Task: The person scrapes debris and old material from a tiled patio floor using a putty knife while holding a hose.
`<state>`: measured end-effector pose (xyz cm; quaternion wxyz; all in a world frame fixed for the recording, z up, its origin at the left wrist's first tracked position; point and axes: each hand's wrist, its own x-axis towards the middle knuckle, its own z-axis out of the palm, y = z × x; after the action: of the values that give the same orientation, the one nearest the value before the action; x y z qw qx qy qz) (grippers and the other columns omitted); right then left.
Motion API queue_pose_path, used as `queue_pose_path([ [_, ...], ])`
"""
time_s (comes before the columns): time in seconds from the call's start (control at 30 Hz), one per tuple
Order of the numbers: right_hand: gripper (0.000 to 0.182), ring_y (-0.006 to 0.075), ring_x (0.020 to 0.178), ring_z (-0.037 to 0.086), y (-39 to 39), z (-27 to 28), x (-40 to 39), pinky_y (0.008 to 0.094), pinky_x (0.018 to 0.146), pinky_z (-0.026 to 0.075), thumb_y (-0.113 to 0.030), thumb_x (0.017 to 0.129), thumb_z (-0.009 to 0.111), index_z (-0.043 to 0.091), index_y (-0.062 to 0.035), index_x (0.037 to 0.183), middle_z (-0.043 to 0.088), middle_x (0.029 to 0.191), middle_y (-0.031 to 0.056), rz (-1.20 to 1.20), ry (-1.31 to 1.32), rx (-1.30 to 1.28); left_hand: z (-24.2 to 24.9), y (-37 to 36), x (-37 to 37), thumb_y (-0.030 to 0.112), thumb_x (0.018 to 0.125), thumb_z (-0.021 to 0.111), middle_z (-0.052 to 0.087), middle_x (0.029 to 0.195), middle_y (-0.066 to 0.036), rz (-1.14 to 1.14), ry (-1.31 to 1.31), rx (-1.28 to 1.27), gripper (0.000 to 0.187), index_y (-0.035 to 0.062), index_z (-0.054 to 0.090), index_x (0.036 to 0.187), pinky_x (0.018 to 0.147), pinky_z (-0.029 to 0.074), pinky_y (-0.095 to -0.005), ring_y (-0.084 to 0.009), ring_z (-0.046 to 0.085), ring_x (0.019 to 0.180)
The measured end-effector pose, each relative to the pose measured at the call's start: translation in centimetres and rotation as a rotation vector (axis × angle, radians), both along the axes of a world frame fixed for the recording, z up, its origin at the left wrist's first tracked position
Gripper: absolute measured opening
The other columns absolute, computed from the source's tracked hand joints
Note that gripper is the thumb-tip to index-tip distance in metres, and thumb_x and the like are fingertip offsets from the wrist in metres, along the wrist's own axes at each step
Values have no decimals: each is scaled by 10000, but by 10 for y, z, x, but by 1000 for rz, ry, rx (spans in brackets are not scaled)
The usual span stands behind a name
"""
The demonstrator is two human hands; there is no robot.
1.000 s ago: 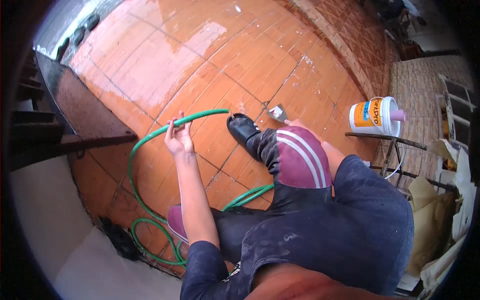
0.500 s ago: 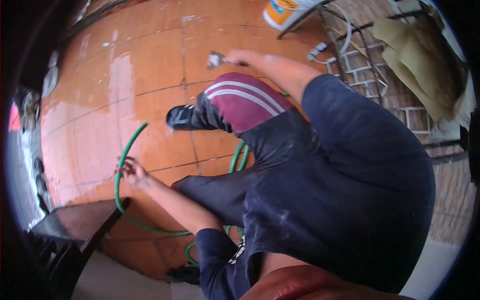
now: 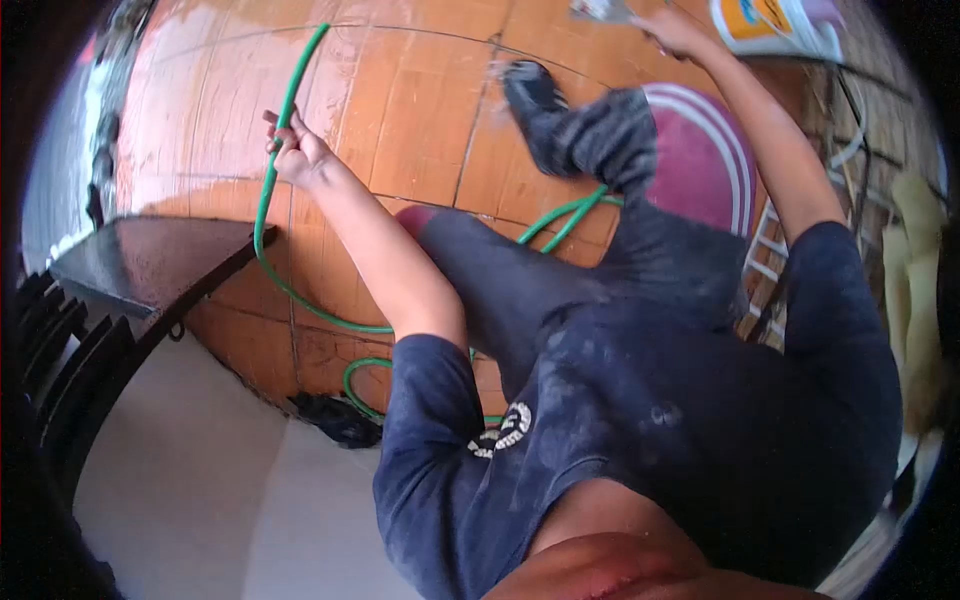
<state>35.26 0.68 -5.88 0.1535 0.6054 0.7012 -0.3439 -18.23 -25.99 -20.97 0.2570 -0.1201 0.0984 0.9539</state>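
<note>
My left hand [image 3: 298, 153] is closed around a green hose [image 3: 266, 205] a little below its free end, which points up and away over the wet tiles. No water is plainly seen leaving the hose. From my hand the hose curves down and runs in loops behind my leg. At the top right, my right hand [image 3: 675, 32] grips a scraper [image 3: 602, 10] with a flat, whitish-smeared blade. The frame's upper edge cuts off part of the scraper. My black boot [image 3: 537, 110] rests on the floor between the two hands.
Orange floor tiles [image 3: 400, 110] are wet and shiny toward the left. A white bucket [image 3: 775, 42] with an orange label stands at the top right. A dark panel with black slats [image 3: 150, 265] juts in at left. Tan cloth [image 3: 912, 280] hangs on the right.
The view has shifted, so the boot, bucket and right hand appear farther right and higher. My left hand has raised the hose end, which stands straighter. Both hands keep their holds.
</note>
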Motion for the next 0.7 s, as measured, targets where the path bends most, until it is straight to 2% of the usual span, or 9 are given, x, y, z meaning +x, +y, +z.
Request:
queue_pose_path([
  [0.03, 539, 136, 381, 397, 12, -15, 4, 310, 350, 306, -569, 917, 520, 592, -47, 801, 449, 541, 8, -89, -1, -32, -6, 5, 0, -204, 833, 394, 509, 914, -131, 44, -37, 5, 265, 47, 470, 795, 993, 348, -753, -423, 588, 1115],
  [0.07, 540, 162, 388, 447, 20, -31, 7, 351, 352, 356, -551, 914, 534, 620, -28, 810, 507, 569, 37, -189, -10, -68, -3, 6, 0, -284, 785, 359, 472, 874, -111, 67, -95, -5, 340, 48, 420, 741, 1012, 314, -770, -413, 580, 1136],
  [0.17, 526, 164, 380, 410, 43, -100, 4, 332, 349, 313, -548, 902, 557, 617, -36, 797, 480, 549, 22, -238, 4, -64, -18, 18, -4, -278, 794, 354, 512, 924, -150, 91, -49, -88, 329, 38, 427, 736, 1021, 322, -760, -419, 573, 1149],
  [0.33, 540, 159, 463, 492, 56, -162, 13, 341, 433, 393, -575, 901, 537, 637, -51, 814, 511, 564, 29, -332, 121, -174, -14, 57, -3, -290, 779, 374, 514, 868, -134, 92, -90, -175, 347, 44, 430, 702, 1040, 306, -746, -387, 605, 1100],
  [0.43, 505, 107, 454, 436, 75, -189, 27, 281, 422, 357, -544, 925, 548, 583, -52, 818, 492, 598, -6, -251, 150, -6, -33, 77, -31, -297, 767, 388, 512, 838, -117, 30, -55, -228, 354, 40, 454, 681, 1049, 297, -734, -381, 622, 1054],
  [0.5, 644, 369, 780, 646, 85, -221, 46, 450, 744, 498, -619, 906, 472, 649, -7, 998, 680, 770, 163, -281, 106, 48, -35, 84, -55, -305, 753, 399, 536, 843, -123, -105, -187, -174, 353, 31, 476, 679, 1058, 282, -729, -381, 617, 1052],
  [0.57, 658, 442, 878, 623, 87, -255, 63, 506, 810, 480, -616, 916, 454, 625, 9, 1035, 692, 844, 194, -372, 82, 125, -34, 98, -70, -300, 757, 429, 547, 863, -138, -68, -56, -277, 341, 29, 484, 686, 1065, 267, -727, -390, 603, 1081],
  [0.63, 644, 395, 768, 649, 85, -266, 70, 482, 730, 509, -611, 932, 433, 625, 0, 1001, 679, 797, 195, -471, 78, 86, -23, 110, -84, -268, 792, 455, 539, 877, -154, -5, -29, -294, 305, 21, 482, 699, 1069, 265, -727, -404, 588, 1104],
  [0.7, 625, 343, 645, 654, 84, -206, 37, 454, 627, 520, -586, 956, 403, 621, 0, 965, 662, 760, 203, -769, 147, -237, 4, 126, -91, -232, 824, 470, 513, 844, -151, -7, -20, -385, 266, 8, 466, 709, 1072, 272, -725, -415, 585, 1110],
])
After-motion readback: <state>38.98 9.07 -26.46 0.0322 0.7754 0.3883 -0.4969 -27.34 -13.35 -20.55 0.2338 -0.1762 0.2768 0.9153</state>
